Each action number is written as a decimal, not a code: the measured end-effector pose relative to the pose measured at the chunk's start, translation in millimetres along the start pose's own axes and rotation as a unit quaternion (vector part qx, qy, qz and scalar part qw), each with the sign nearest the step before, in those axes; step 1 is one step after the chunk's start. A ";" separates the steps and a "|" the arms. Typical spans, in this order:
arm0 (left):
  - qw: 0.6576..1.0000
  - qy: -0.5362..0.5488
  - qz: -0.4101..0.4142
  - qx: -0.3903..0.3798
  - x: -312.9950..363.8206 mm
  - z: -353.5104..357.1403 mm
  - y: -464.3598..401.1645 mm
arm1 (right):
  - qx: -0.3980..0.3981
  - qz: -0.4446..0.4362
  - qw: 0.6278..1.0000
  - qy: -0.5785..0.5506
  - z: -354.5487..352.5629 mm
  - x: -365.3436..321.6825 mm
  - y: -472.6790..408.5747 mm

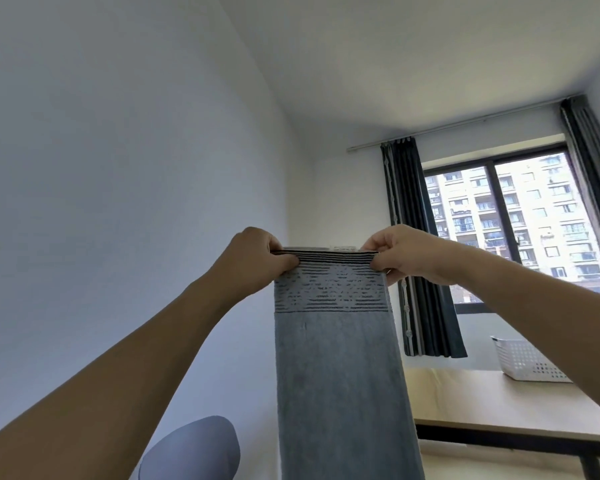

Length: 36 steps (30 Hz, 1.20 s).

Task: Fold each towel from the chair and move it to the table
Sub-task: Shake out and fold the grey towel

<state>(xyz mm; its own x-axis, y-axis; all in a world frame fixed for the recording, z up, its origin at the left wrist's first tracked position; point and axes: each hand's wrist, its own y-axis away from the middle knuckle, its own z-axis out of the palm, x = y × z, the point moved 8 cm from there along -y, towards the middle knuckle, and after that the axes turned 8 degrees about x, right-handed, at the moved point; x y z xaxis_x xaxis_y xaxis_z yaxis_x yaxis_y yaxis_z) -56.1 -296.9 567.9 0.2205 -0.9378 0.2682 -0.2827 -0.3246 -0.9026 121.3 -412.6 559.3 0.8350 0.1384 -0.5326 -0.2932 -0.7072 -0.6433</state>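
Towel [336, 375]: grey, patterned band at top, held aloft and hanging long, its top corners pinched by left hand [257, 259] and right hand [407, 256]. Table [499, 410] at right. Risk: uneven pinching could skew the fold.

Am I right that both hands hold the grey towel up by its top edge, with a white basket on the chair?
Not quite. The basket sits on the table, not the chair, as the head view shows. Both the left hand and right hand do hold the towel up by its top edge.
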 end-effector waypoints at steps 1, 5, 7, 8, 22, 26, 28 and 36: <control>1.000 0.004 -0.003 0.000 -5.0 5.4 -3.4 | 0.002 0.008 1.000 0.029 1.4 2.2 -7.2; 0.999 -0.002 -0.033 -0.020 -46.7 39.2 -14.3 | -0.019 0.050 0.993 0.109 26.2 23.6 -40.7; 0.999 -0.027 -0.041 -0.015 -76.1 60.3 -18.7 | -0.036 0.074 0.987 0.138 49.1 42.5 -58.8; 0.998 -0.040 -0.046 -0.008 -92.5 71.3 -20.2 | -0.044 0.084 0.985 0.146 62.8 53.4 -68.5; 0.977 -0.154 -0.026 0.142 -206.5 118.0 -72.0 | 0.250 -0.041 0.965 0.062 148.1 115.6 -167.8; 0.973 -0.172 0.021 0.152 -165.4 90.5 -62.9 | 0.270 -0.052 0.961 0.044 123.4 96.2 -141.6; 0.973 -0.184 0.037 0.134 -148.4 79.8 -49.9 | 0.258 -0.048 0.963 0.059 114.7 89.9 -124.9; 0.967 -0.149 -0.136 -0.158 -145.5 98.9 57.3 | -0.077 0.124 0.981 0.125 159.2 112.9 -28.2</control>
<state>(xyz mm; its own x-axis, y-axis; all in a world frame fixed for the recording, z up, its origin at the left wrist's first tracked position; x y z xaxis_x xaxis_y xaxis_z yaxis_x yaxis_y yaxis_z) -12.0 -166.9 443.9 0.5733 -0.7499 0.3299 -0.4361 -0.6203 -0.6520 149.8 -266.7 429.8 0.8405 -0.2119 -0.4987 -0.4440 -0.7968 -0.4097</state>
